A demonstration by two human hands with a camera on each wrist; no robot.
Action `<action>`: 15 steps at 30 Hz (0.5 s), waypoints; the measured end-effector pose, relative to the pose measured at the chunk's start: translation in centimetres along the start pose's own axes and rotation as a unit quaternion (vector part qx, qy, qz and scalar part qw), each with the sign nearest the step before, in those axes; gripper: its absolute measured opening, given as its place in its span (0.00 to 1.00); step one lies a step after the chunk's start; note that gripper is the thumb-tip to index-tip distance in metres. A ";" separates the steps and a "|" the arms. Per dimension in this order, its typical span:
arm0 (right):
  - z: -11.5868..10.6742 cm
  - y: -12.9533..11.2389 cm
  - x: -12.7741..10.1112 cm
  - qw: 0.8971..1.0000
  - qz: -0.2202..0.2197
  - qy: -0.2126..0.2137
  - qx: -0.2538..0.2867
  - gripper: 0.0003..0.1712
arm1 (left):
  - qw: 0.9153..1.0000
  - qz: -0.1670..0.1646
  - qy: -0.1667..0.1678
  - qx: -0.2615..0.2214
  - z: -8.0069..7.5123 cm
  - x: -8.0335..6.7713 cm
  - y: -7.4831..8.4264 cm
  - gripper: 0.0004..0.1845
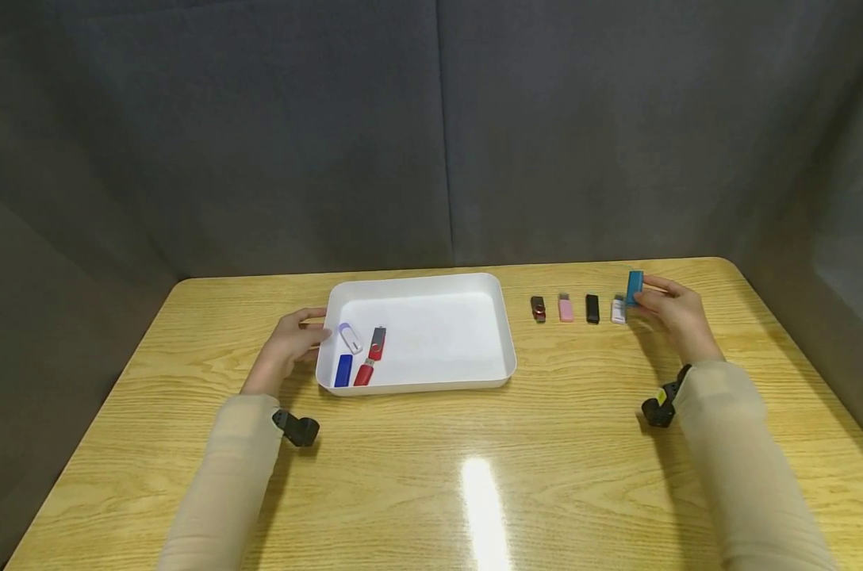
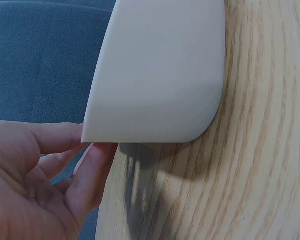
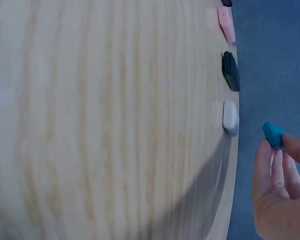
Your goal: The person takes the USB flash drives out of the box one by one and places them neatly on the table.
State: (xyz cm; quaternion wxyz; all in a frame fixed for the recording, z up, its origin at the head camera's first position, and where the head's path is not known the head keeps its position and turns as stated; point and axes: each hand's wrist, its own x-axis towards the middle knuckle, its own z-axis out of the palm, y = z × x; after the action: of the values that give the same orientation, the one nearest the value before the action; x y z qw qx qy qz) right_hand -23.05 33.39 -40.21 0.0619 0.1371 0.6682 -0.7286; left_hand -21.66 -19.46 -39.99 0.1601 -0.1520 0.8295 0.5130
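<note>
At the left end of a white tray (image 1: pixel 439 373), my left hand (image 1: pixel 292 341) grips the wall between thumb and fingers. The left wrist view has the thumb at the rim of the tray (image 2: pixel 160 75) and the other fingers (image 2: pixel 92 170) against its outside. My right hand (image 1: pixel 677 313) pinches a teal-blue USB stick (image 1: pixel 634 287) between thumb and fingertips, raised over the table's far right. Just left of it lies a white USB stick (image 1: pixel 619 310), then a black one (image 1: pixel 592 308), a pink one (image 1: pixel 565 308) and a dark red one (image 1: pixel 538 308), in a row.
Inside the tray's left part lie a white-and-lilac USB stick (image 1: pixel 350 338), a blue one (image 1: pixel 343 370), a red-and-grey one (image 1: pixel 377 343) and a red one (image 1: pixel 364 372). The wooden table (image 1: pixel 403 460) ends at a dark grey curtain (image 1: pixel 317 159).
</note>
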 end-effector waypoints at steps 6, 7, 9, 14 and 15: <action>-0.9 0.4 -0.1 1.000 0.004 0.005 0.003 0.26 | 1.000 0.001 0.001 0.004 0.0 0.0 0.0 0.29; -0.9 0.4 -0.1 1.000 0.003 0.006 0.001 0.25 | 1.000 0.000 0.002 0.003 0.0 0.0 0.0 0.28; -1.1 0.5 -0.1 1.000 0.001 0.008 -0.006 0.24 | 1.000 -0.002 0.002 0.001 0.0 0.0 0.1 0.28; -1.4 0.6 0.0 0.999 0.006 0.017 -0.048 0.27 | 1.000 -0.001 0.002 0.001 0.1 0.0 0.1 0.28; -1.4 0.6 0.0 0.998 0.009 0.019 -0.062 0.28 | 1.000 -0.001 0.002 0.002 0.1 0.0 0.0 0.28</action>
State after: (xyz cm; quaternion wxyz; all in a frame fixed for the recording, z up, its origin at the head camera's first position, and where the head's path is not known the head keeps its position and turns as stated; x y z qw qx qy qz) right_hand -22.68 34.74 -40.88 0.0639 0.1527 0.7118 -0.6826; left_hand -21.66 -19.38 -39.99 0.1595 -0.1534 0.8306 0.5110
